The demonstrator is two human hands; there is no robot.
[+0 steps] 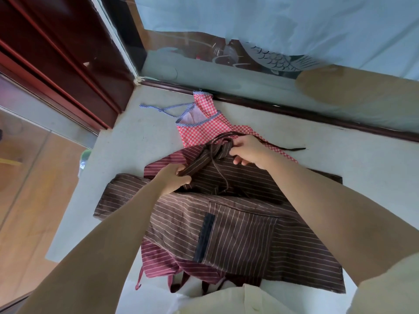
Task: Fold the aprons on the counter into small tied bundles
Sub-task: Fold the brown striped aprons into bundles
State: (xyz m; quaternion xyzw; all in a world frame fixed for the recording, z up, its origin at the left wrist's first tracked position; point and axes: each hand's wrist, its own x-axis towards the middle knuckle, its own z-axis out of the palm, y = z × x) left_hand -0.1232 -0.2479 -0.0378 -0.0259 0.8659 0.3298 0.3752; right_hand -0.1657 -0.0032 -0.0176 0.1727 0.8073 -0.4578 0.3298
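Left hand [174,177] fingers curled tight round end of rolled brown striped bundle [210,155], frame centre. Right hand [247,150] pinches dark strap [283,146] wrapped round it; knot looks unfinished. Outward on counter [136,137]: brown striped apron [238,234], maroon striped apron [158,266], red gingham apron [204,130] lie unfolded. 0 bundles finished, 3 aprons apparently left.

Pale counter [136,141] in a daylit corner.
A frosted glass panel [294,23] etched with a fish [278,58] rises behind dark wood trim [294,112] along the counter's far edge; a dark red wooden frame [56,53] stands left, above orange-brown floor [29,211].
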